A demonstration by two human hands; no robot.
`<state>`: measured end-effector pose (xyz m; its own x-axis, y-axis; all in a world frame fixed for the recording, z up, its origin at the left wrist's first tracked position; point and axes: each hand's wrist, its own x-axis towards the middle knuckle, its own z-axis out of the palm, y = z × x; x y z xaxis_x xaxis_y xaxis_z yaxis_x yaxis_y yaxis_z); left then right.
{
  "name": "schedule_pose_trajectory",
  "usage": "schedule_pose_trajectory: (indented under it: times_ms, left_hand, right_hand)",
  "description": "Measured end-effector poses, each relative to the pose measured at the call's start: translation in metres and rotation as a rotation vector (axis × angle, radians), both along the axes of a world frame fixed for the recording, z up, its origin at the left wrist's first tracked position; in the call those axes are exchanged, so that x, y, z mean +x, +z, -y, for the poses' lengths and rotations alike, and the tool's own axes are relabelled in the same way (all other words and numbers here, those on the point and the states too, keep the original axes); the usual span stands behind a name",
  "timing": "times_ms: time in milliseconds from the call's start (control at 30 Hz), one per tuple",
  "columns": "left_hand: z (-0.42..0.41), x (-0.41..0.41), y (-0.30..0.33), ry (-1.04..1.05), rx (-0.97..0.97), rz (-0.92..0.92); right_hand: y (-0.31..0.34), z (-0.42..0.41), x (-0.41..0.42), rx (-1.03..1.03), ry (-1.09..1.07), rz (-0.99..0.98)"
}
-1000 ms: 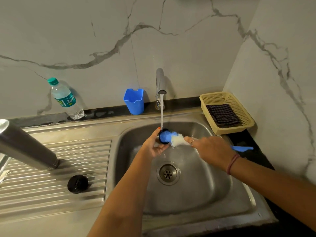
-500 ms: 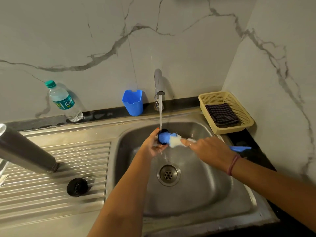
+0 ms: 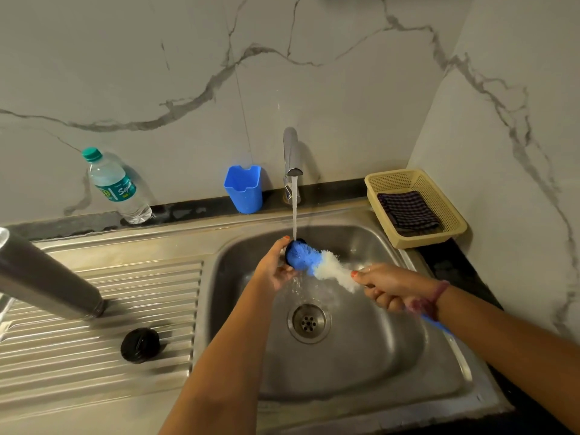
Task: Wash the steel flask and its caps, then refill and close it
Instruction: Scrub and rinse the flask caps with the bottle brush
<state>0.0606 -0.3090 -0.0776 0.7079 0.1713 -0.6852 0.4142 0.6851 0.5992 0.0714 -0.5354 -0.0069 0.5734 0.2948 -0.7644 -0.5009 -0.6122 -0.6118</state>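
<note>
While water runs: the cap (image 3: 290, 250) sits under the stream over the sink (image 3: 361, 356), mostly hidden behind blue and white bristles.
Cap handling: small, light and stiff by the look of it, and wet — likely slippery; best gripped around its rim, as it is.
Left hand (image 3: 276, 271): fingers curled around the cap, pinching it from the side.
Right hand (image 3: 386, 288): fingers closed round the bottle brush (image 3: 317, 263), whose blue handle juts out behind the wrist.
Tap (image 3: 291, 152): open, stream landing right at the cap.
Second cap (image 3: 140, 345): black, lying alone on the ribbed drainboard (image 3: 94, 365).
Steel flask (image 3: 40, 277): tilted mouth-down on the drainboard — hard and smooth, probably the heaviest piece; take it round the body.
Further out: plastic water bottle (image 3: 117, 186), blue cup (image 3: 243, 189), basket (image 3: 452, 215) holding a checked cloth (image 3: 408, 211).
</note>
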Motion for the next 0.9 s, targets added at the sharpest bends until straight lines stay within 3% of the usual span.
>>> schedule_pose_trajectory:
  times_ms: [67,133,233,333,467,600,667,800,900]
  left_hand:
    - [0.0,0.0,0.001,0.016,-0.014,-0.006]
    - [0.005,0.0,0.0,-0.001,-0.02,-0.005]
    - [0.013,-0.001,0.002,0.021,-0.069,0.0]
    - [0.007,-0.002,-0.001,0.064,-0.108,-0.017]
    - [0.007,0.001,-0.003,0.081,-0.146,-0.028]
    - [0.012,0.004,-0.002,0.068,-0.123,0.022]
    - [0.007,0.003,-0.004,0.062,-0.099,0.033]
    - [-0.002,0.001,-0.012,0.183,-0.08,0.001]
    - [-0.008,-0.001,-0.017,0.25,-0.074,-0.025]
  right_hand:
    - [0.006,0.004,0.0,-0.028,0.068,0.098]
    - [0.009,-0.001,-0.004,-0.136,0.242,0.432]
    - [0.004,-0.006,-0.016,-0.534,0.687,1.036]
    - [0.012,0.0,-0.02,-0.675,0.942,1.368]
    - [0.015,-0.003,-0.01,-0.7,0.817,1.298]
    - [-0.004,-0.014,-0.004,-0.343,0.424,0.741]
    - [-0.002,-0.009,-0.003,-0.203,0.306,0.56]
    - [0.006,0.016,-0.01,-0.299,0.335,0.635]
    - [0.008,0.035,-0.013,-0.287,0.23,0.663]
